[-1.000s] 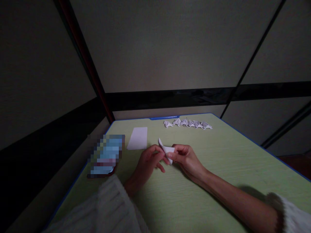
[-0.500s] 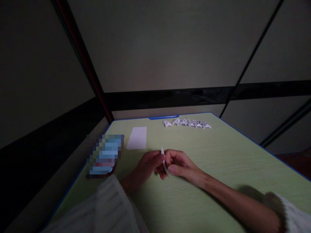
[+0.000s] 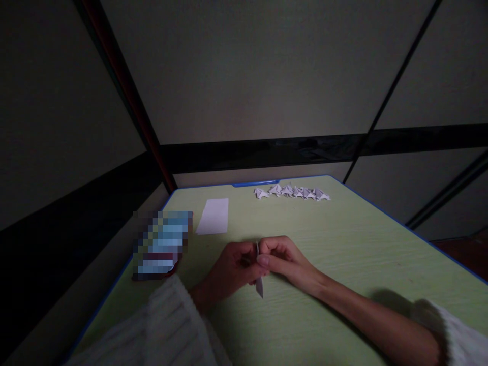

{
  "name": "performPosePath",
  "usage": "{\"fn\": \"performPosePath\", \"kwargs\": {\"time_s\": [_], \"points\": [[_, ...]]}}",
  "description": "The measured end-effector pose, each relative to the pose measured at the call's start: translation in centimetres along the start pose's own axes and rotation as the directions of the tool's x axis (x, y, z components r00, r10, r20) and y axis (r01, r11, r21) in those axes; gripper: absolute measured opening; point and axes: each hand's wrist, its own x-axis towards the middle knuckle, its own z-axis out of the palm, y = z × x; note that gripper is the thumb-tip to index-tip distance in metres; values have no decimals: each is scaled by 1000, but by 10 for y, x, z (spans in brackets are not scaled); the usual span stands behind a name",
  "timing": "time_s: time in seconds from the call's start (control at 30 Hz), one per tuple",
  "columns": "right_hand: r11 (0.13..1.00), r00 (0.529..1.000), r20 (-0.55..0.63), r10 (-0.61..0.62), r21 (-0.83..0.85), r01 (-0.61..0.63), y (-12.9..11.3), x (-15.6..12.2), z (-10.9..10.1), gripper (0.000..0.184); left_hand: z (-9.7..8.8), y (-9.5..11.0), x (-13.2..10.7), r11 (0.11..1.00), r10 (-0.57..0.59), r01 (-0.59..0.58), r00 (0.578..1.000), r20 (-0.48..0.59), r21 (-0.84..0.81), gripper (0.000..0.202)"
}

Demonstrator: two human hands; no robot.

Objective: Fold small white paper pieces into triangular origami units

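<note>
A small piece of folded white paper [image 3: 260,287] is pinched between my two hands above the near middle of the table. Its pointed end sticks out below the fingers, and a thin edge shows above them. My left hand [image 3: 238,267] grips it from the left, thumb and fingers closed. From the right, my right hand [image 3: 282,259] presses its thumb and curled fingers on the same paper. Most of the paper is hidden by the fingers, so its folds cannot be made out.
Several white folded-paper figures [image 3: 297,191] stand in a row at the table's far side. A flat white paper sheet [image 3: 213,216] lies left of centre. Beside it is a blurred-out, phone-like object [image 3: 163,246]. The pale green table [image 3: 343,239] has a blue edge, with wall panels behind.
The paper has shifted lower between my fingers, its point now showing beneath instead of above. My left thumb has come down, and my right thumb now presses over the paper.
</note>
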Motion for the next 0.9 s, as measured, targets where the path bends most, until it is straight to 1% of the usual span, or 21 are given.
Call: {"fn": "performPosePath", "kwargs": {"time_s": [0.07,0.1,0.17,0.23,0.33,0.43,0.5,0.63,0.73,0.83,0.9], "points": [[998,999,-43,8,-55,-10,-2,-1,1,32,1,-1,-2,995,57,-56,998,-14,87,19],[997,998,-53,16,-74,-20,-3,-1,1,32,1,-1,-3,984,105,-103,994,-9,145,17],[995,998,-57,30,-94,-36,-5,-2,1,32,1,-1,-4,952,187,-180,982,-4,247,17],[994,999,-41,28,-107,-33,-6,-3,0,31,1,-1,-5,930,225,-218,974,10,295,15],[995,1000,10,7,-104,-6,-5,-4,-2,29,0,0,-6,934,217,-216,976,28,285,14],[995,999,52,-13,-101,18,-5,-4,-4,27,0,1,-6,953,185,-192,981,51,236,17],[994,997,72,-25,-102,32,-5,-4,-6,26,0,1,-6,957,184,-192,981,59,215,19],[991,995,89,-41,-124,52,-7,-5,-8,25,-1,2,-6,967,169,-180,983,76,180,19],[981,996,71,-47,-185,60,-9,-6,-8,23,-1,3,-8,966,160,-173,984,80,191,18],[951,998,23,-51,-305,56,-8,-6,-8,19,-1,0,-9,939,189,-191,981,34,287,16],[930,998,-12,-55,-365,47,-5,-5,-8,17,-1,-3,-8,926,202,-176,978,-43,333,14]]}}
